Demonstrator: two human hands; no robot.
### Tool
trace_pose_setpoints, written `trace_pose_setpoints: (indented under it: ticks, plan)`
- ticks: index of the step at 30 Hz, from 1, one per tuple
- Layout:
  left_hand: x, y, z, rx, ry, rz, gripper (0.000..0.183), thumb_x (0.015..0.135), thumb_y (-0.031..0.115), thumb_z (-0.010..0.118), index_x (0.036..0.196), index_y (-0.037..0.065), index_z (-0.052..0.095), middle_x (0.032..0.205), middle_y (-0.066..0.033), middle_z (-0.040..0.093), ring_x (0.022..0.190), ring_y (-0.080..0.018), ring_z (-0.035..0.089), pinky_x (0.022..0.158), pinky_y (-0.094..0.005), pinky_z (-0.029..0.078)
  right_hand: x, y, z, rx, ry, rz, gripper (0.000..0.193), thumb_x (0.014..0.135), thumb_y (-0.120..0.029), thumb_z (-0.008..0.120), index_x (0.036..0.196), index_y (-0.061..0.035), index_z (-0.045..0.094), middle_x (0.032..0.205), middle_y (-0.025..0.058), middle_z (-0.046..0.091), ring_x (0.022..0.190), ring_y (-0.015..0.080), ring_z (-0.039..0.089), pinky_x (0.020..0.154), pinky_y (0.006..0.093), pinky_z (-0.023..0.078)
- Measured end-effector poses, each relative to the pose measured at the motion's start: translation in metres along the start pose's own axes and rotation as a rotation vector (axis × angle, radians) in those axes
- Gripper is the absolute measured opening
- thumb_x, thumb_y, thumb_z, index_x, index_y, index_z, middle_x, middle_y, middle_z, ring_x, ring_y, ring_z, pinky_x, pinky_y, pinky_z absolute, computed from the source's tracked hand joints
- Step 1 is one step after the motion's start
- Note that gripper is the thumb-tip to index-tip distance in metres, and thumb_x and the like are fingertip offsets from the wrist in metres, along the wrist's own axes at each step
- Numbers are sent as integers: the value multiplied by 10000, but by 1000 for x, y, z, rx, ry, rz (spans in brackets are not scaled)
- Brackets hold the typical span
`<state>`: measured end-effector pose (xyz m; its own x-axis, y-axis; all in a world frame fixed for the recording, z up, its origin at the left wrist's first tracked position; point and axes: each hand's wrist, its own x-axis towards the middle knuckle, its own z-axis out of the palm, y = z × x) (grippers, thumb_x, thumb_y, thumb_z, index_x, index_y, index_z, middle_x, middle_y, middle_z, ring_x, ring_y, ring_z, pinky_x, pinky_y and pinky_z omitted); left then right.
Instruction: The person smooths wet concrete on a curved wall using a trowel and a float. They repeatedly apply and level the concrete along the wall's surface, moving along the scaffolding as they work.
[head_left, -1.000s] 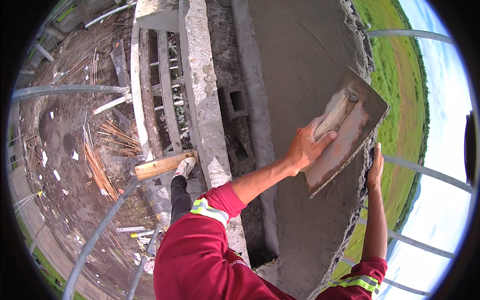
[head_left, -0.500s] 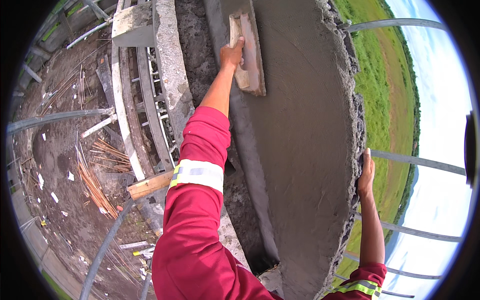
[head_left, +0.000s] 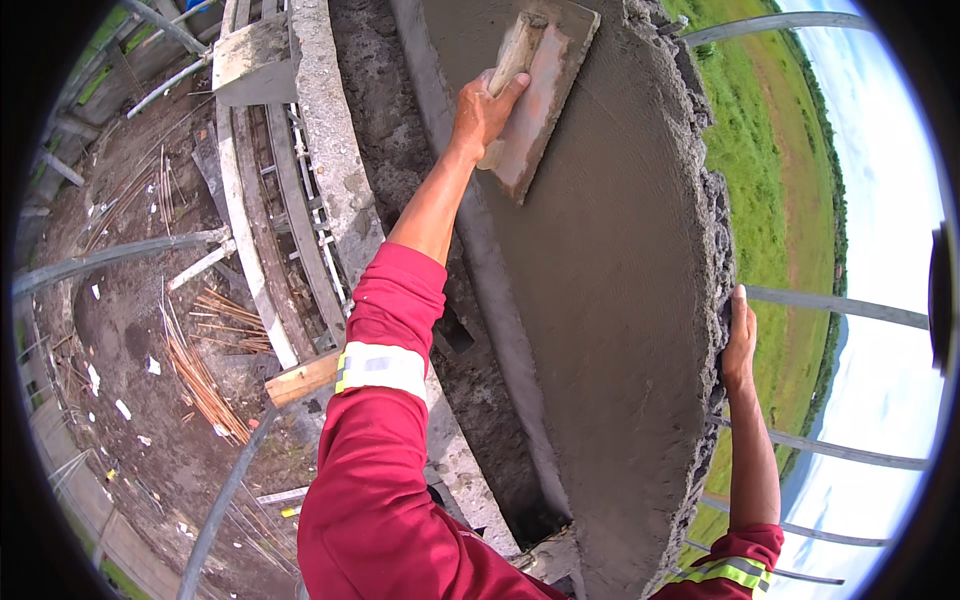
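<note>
A plastering float [head_left: 545, 105] with a wooden handle lies against the wet grey mortar at the top of the wall [head_left: 610, 290]. My left hand [head_left: 483, 115] is closed round its handle, thumb on the right side. The float is tilted, its upper end leaning to the right. Over on the right, my right hand [head_left: 739, 340] grips the wall's rough, broken edge. Some of its fingers are hidden there.
A rough concrete ledge [head_left: 345, 170] and a dark trench run left of the wall. A wooden board end [head_left: 302, 378] juts out beside my left sleeve. Metal bars [head_left: 840, 305] stick out beyond the right edge above grass. Thin rods [head_left: 205, 395] lie on the ground far below.
My left hand has moved the float slightly right, and the float has turned so that its top leans right. My right hand stays at the wall's edge.
</note>
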<state>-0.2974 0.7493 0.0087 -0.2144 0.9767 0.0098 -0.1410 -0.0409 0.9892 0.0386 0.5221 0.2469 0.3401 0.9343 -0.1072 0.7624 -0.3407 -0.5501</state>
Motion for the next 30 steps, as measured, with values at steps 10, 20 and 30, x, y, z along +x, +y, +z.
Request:
trace_pose_setpoints:
  ticks: [10, 20, 30]
  plan:
    - [-144, 21, 42, 81, -183, 209, 774, 855, 526, 711, 1373, -17, 521, 1246, -230, 643, 1128, -298, 646, 957, -367, 494, 2, 4, 1, -22, 36, -2, 602, 1028, -536, 413, 895, 24, 589, 853, 33, 558, 837, 147, 476, 856, 318, 396]
    - [-320, 7, 80, 233, -490, 190, 846, 814, 340, 803, 1483, 48, 374, 1064, -195, 705, 837, -319, 718, 740, -389, 568, 6, 8, -2, 13, -54, -26, 684, 1004, -587, 417, 1016, 46, 676, 928, 80, 653, 864, 150, 558, 890, 300, 423]
    - [-462, -22, 103, 242, -410, 797, 914, 605, 33, 781, 1455, 115, 458, 810, -66, 602, 694, -260, 614, 633, -382, 524, 8, 13, -2, -25, -32, -26, 714, 1010, -603, 384, 1041, 49, 673, 970, 97, 665, 925, 181, 562, 941, 327, 415]
